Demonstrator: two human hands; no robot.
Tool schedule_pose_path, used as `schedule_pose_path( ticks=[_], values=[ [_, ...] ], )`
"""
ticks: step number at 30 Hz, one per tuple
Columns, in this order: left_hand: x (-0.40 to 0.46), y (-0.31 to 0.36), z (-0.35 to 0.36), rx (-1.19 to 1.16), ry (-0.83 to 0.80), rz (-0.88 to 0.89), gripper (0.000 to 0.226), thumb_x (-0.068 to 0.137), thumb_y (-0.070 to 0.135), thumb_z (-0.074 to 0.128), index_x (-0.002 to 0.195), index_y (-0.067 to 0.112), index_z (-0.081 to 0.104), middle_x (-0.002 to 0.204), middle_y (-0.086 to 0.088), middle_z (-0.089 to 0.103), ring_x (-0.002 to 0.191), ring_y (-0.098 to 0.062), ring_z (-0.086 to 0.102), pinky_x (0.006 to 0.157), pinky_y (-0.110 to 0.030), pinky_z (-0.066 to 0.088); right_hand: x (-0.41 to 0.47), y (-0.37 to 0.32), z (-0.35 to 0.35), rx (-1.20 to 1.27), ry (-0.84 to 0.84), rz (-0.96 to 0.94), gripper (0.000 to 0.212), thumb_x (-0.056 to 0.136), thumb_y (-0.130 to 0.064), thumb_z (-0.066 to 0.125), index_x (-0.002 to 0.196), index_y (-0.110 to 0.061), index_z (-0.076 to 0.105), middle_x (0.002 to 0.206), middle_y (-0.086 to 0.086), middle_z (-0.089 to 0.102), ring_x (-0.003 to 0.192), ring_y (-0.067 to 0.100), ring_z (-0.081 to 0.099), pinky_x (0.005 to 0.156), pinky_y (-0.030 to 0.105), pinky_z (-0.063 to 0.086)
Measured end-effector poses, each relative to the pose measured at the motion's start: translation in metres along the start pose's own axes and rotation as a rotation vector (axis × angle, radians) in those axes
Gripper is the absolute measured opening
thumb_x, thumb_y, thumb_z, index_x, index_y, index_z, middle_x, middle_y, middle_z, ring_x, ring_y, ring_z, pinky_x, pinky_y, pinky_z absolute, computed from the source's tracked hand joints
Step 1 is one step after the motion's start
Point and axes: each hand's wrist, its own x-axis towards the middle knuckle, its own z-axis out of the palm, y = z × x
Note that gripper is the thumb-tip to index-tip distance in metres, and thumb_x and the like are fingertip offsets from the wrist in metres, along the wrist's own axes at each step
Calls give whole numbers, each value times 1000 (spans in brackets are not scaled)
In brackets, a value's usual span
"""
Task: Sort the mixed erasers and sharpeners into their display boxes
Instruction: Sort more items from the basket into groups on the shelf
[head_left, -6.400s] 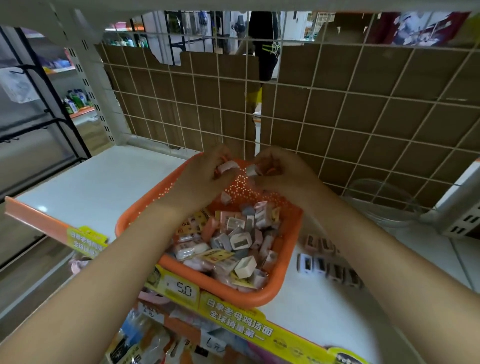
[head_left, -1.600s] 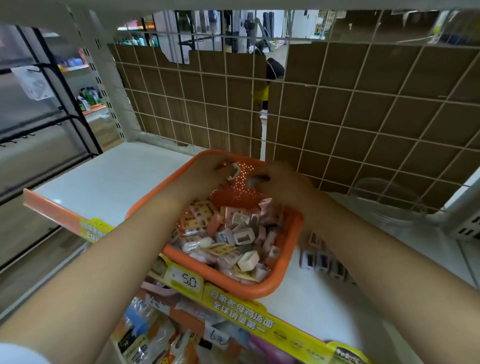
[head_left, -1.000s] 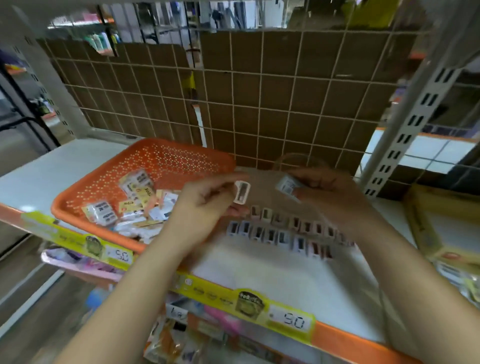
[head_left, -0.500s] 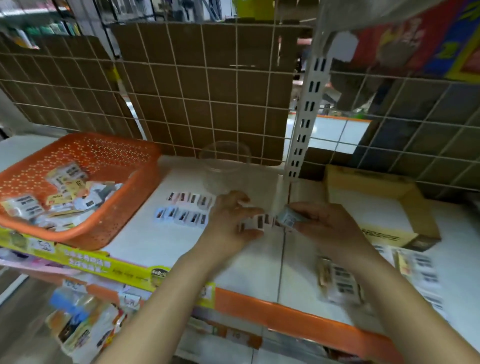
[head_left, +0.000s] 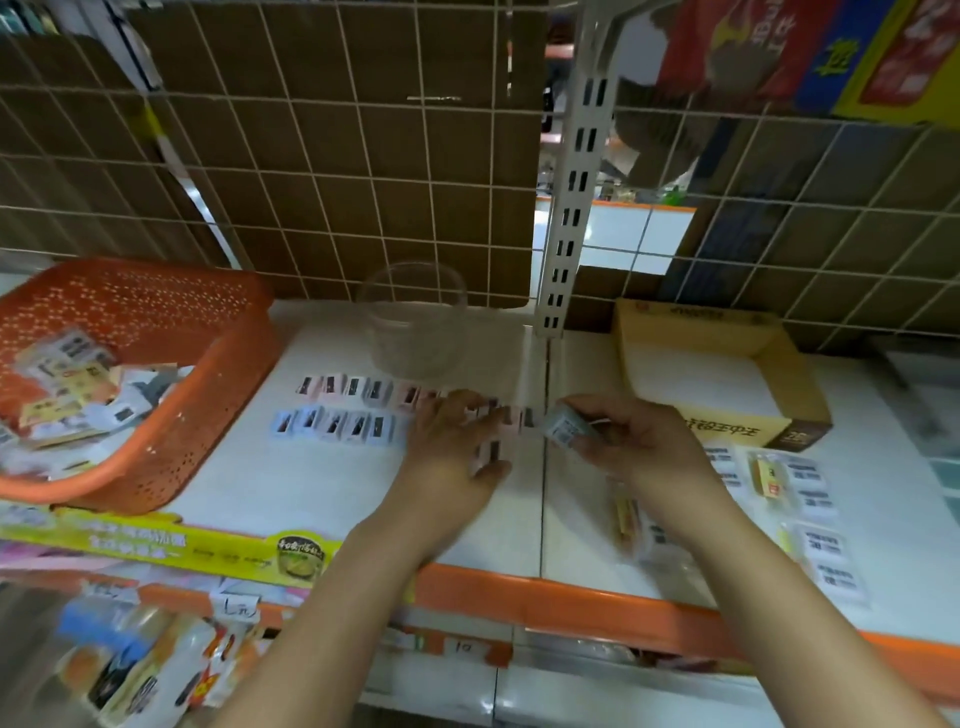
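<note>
The left hand (head_left: 457, 441) lay spread, fingers relaxed, on 2 rows of small pastel plastic sharpeners (head_left: 337, 410) on the white shelf (head_left: 270, 483), while the right hand (head_left: 628, 441) pinched a small grey wrapped eraser (head_left: 563, 427) beside the shelf seam, bare shelf toward the orange front edge (head_left: 571, 597).

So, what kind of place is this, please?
Most likely a shop aisle: white shelves with a wire grid back, price tags along the orange shelf edge, and small sharpeners laid out in rows.
</note>
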Motion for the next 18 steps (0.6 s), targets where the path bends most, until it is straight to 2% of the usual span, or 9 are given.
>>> schedule_pose_path(
  ticks=[2,4,6,9,11,14,18],
  values=[
    [-3,20,-16,-365,81,-44,32,76,41,55,96,21,71,99,2,60,98,-12,51,82,-19,36,-4,3,2,-24,85,-156,44,76,13,62,81,-31,66,91,-12,64,88,-2,60,77,10,45],
    [-6,46,-32,-726,53,-179,4,81,27,65,81,26,69,78,10,65,74,-4,57,68,-13,43,-10,4,2,-174,172,-371,28,74,2,64,83,-24,71,92,-8,64,89,-10,57,77,4,41],
    [-7,67,-39,-937,-22,-287,4,80,17,65,78,20,68,66,7,67,60,-4,60,58,-13,46,-14,8,-2,-301,229,-521,16,74,-6,62,83,-12,74,95,-2,64,92,-11,54,78,2,39],
    [-9,86,-35,-1077,-33,-369,17,73,2,70,82,18,67,66,4,69,61,-7,64,61,-17,52,-24,11,-14,-366,270,-599,27,74,3,55,91,-9,73,103,-2,63,98,-4,55,86,4,39],
    [-9,94,-26,-1076,-1,-364,25,72,-5,69,84,17,69,67,7,68,66,-5,64,67,-16,53,-32,15,-26,-270,250,-543,41,71,-1,45,103,-13,68,110,-7,63,106,-6,54,91,7,40],
    [-9,116,-8,-1080,9,-350,33,72,-12,66,84,18,69,62,10,66,62,0,61,64,-11,48,-45,20,-52,143,167,-348,50,65,-9,47,109,-23,65,111,-9,68,110,4,58,92,15,44],
    [-7,164,27,-1098,-5,-345,37,74,-15,62,85,19,68,62,5,66,60,-3,59,61,-13,49,-60,30,-104,318,188,-167,37,77,11,59,94,-21,66,90,-13,69,86,-4,64,74,10,48]
  ],
)
